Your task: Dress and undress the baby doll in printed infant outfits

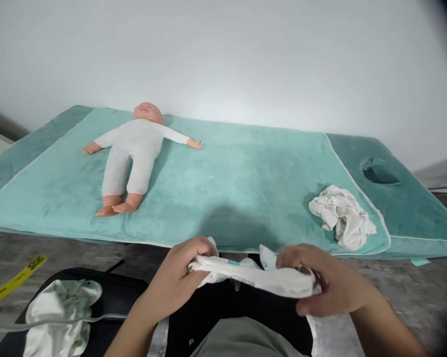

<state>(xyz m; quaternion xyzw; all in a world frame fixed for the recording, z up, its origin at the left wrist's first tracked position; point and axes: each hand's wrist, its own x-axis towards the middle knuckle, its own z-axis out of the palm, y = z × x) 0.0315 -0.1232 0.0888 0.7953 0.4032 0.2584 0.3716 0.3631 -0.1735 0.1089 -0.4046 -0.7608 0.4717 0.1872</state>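
My left hand (177, 280) and my right hand (329, 282) both grip a folded white diaper (253, 275) with small teal marks, held flat between them just in front of the table's near edge. A baby doll (134, 148) in a white bodysuit lies on its back at the far left of the teal towel (227, 183), arms spread, well away from both hands. A crumpled white patterned cloth (342, 215) lies on the towel's right part, beyond my right hand.
The towel covers a padded teal table (413, 208) with a face hole (379, 171) at the right end. A black bin (112, 297) lined with a white bag (60, 307) stands at lower left. A yellow tape (15, 280) lies on the grey floor.
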